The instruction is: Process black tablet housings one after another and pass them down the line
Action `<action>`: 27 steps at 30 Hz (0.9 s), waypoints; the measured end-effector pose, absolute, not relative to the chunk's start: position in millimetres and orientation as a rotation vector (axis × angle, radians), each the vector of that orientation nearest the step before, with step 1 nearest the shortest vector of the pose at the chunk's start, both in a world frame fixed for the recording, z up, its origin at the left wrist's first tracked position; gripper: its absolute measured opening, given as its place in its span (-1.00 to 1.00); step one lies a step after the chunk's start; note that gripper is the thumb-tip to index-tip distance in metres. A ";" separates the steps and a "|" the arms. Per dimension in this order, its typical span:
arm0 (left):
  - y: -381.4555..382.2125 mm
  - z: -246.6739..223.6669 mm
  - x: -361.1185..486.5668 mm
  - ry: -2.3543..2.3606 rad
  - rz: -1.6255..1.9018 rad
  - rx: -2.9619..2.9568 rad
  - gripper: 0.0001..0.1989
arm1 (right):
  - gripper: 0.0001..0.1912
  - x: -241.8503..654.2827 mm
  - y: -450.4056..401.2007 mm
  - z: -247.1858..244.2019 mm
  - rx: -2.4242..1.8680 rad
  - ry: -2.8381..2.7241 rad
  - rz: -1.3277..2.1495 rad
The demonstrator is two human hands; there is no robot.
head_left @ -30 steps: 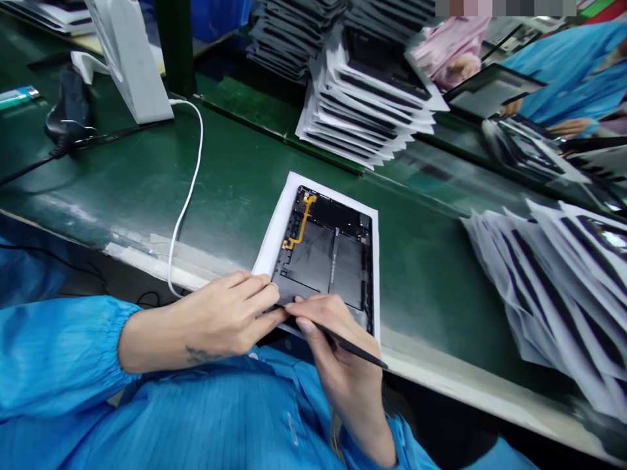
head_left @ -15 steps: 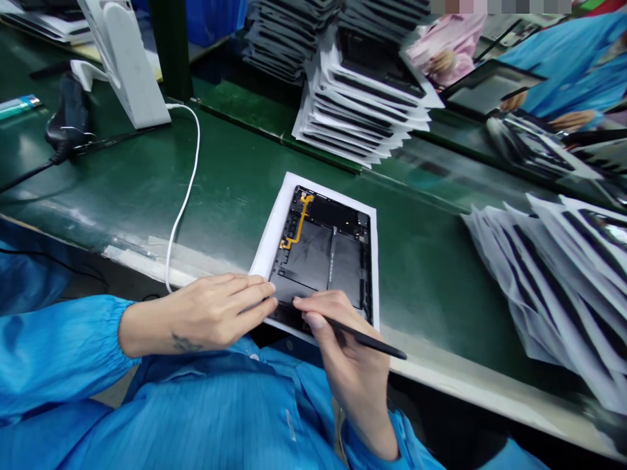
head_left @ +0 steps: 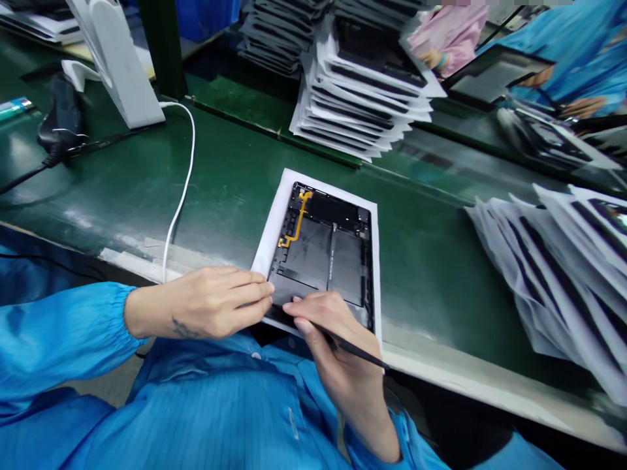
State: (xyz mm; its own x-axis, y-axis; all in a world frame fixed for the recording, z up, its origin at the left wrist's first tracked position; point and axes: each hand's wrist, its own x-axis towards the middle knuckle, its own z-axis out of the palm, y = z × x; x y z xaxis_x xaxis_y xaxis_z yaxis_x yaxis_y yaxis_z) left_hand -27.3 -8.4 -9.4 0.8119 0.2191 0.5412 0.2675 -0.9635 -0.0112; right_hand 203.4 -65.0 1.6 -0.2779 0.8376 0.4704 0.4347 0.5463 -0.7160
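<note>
An opened tablet lies on a white sheet at the middle of the bench, its inside facing up. An orange flex cable runs down its left side, and dark grey battery cells fill the centre. My left hand lies with fingers stretched out, fingertips at the tablet's lower left edge; its thumb is hidden. My right hand is closed around a slim black stick-like tool over the tablet's lower end. The tool's working tip is hidden by the fingers.
Behind the tablet rises a stack of tablets between white sheets. More sheets in a pile stand at right. A white stand, white cable and black handheld device are at left. Co-workers' hands show at upper right.
My right hand and the black tool have shifted slightly left and tilted, near the tablet's lower edge. My left hand stays at the tablet's edge. The whole view has moved a little.
</note>
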 end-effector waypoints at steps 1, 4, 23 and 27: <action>-8.8 -9.5 -27.6 -0.384 -0.842 -2.913 -0.73 | -0.77 202.9 -64.3 1.9 -1.023 -1.917 0.578; -9.9 -9.4 -28.4 -0.363 -0.827 -2.919 -0.72 | -0.77 201.3 -61.2 3.0 -0.987 -1.955 0.598; -16.7 -1.0 -17.0 -0.487 -0.888 -2.842 -0.72 | -0.73 234.2 -92.0 14.2 -1.159 -2.009 0.488; -15.1 1.7 -0.7 -0.398 -0.874 -2.875 -0.68 | -0.73 229.5 -94.5 12.0 -1.179 -2.043 0.425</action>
